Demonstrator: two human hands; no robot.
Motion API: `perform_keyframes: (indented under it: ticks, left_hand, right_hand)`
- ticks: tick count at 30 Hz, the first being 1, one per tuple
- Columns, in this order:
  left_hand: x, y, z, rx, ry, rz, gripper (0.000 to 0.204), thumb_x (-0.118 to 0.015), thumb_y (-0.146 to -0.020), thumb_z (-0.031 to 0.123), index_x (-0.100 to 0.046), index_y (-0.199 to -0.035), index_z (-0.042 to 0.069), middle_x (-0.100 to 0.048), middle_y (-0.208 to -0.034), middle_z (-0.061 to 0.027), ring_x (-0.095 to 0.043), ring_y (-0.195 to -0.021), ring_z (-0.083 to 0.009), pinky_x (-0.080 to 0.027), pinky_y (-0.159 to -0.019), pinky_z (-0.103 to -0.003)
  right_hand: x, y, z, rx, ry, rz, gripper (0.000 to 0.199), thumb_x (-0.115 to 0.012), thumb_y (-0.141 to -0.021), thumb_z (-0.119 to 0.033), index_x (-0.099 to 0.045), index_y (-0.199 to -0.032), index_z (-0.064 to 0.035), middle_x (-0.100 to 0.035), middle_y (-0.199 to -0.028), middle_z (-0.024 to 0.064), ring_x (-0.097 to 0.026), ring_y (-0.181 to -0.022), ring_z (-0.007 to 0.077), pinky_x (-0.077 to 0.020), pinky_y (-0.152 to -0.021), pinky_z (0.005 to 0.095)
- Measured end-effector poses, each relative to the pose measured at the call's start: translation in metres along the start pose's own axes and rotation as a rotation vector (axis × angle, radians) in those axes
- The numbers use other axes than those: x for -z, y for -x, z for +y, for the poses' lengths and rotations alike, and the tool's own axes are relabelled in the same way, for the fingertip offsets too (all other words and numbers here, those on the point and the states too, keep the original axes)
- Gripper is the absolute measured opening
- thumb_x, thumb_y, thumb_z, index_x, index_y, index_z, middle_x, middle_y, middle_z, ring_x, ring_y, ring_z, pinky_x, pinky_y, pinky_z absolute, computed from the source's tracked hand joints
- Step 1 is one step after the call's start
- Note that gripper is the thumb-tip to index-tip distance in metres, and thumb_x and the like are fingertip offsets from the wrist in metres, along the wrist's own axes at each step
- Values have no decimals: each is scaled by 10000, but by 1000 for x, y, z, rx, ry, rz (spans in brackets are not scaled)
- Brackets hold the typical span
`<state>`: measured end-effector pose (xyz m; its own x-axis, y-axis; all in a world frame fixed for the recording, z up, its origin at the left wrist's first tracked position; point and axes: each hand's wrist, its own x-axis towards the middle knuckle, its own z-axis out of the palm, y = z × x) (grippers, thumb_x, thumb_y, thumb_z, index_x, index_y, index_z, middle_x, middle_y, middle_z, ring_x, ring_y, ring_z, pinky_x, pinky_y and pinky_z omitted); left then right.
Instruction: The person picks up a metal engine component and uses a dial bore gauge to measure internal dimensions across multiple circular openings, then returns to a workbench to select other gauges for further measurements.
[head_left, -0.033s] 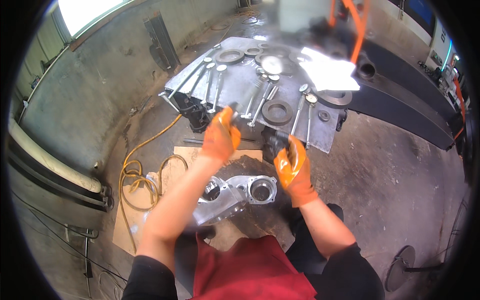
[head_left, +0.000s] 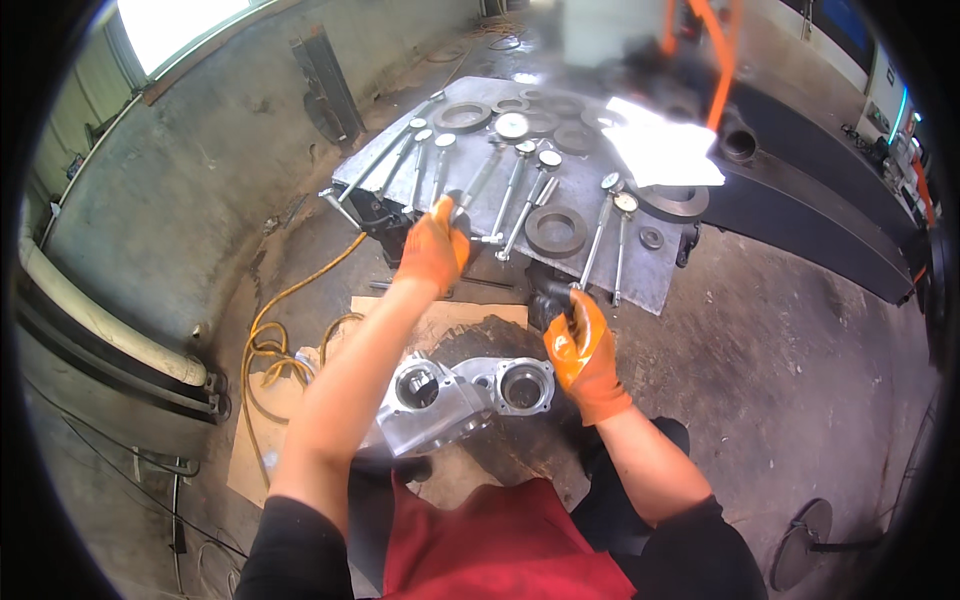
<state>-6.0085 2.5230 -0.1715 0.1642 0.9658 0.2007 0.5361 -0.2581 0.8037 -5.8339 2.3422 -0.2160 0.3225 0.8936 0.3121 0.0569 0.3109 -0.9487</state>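
Observation:
My left hand point(head_left: 435, 248), in an orange glove, is closed around the lower part of a dial bore gauge point(head_left: 484, 176). Its round white dial point(head_left: 512, 126) tilts up and away over the metal table point(head_left: 640, 262). Lower and to the right, my gloved right hand point(head_left: 582, 350) has its fingers curled near the table's front edge; whatever they may hold cannot be made out. Below both hands, a silver metal housing point(head_left: 450, 408) with round bores rests low down, close to my knees. Several more dial bore gauges point(head_left: 598, 235) lie across the tabletop.
Dark metal rings, one a thick ring point(head_left: 555, 231), lie among the gauges. White paper point(head_left: 665, 148) covers the table's right rear. A yellow hose point(head_left: 262, 335) coils over cardboard point(head_left: 375, 312) at left. Long dark beams point(head_left: 800, 225) stand at right.
The bore gauge's dial has swung left and shows more sharply. My left hand has shifted slightly left, and my right hand has dropped a little.

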Motion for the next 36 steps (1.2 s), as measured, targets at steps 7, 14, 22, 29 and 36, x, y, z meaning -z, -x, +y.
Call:
perform_keyframes:
  ticks: [7, 14, 22, 29, 36]
  left_hand:
    - [-52, -124, -36, 227, -450, 38, 438, -593, -901, 161, -605, -1334, 96, -645, -1282, -224, -608, -1224, -360, -493, -1027, -414]
    - [-90, -180, -59, 230, -687, -74, 336, -624, -893, 207, -668, -1202, 82, -680, -1247, -184, -634, -1201, -342, -517, -992, -428]
    - [-93, -206, -29, 104, -1052, -150, 301, -660, -852, 210, -755, -1120, 111, -719, -1204, -134, -675, -1159, -300, -536, -916, -437]
    - [-58, -270, -93, 191, -998, -19, 301, -684, -816, 214, -763, -1084, 102, -731, -1163, -131, -704, -1094, -313, -569, -820, -418]
    - [-56, -268, -108, 315, -819, -83, 350, -715, -764, 144, -743, -1091, 23, -632, -1268, -282, -649, -1167, -398, -545, -939, -457]
  right_hand:
    - [20, -8, 5, 36, 103, -18, 316, -604, -890, -94, -612, -1168, 55, -709, -956, 147, -692, -858, 199, -540, -783, 320]
    - [39, -10, 2, -67, 54, 7, 393, -595, -871, -108, -609, -1232, 46, -692, -989, 123, -650, -854, 158, -520, -796, 294]
    - [45, -9, -7, -204, 3, 64, 277, -615, -911, -31, -627, -1176, 48, -685, -951, 72, -622, -864, 101, -506, -767, 244]
    - [48, -10, 4, -218, 134, 69, 232, -640, -926, -71, -639, -1129, 43, -694, -944, 85, -635, -845, 113, -511, -751, 259]
    - [38, -17, 6, -226, 172, 69, 226, -662, -923, -85, -649, -1113, 37, -696, -905, 95, -644, -834, 117, -512, -743, 267]
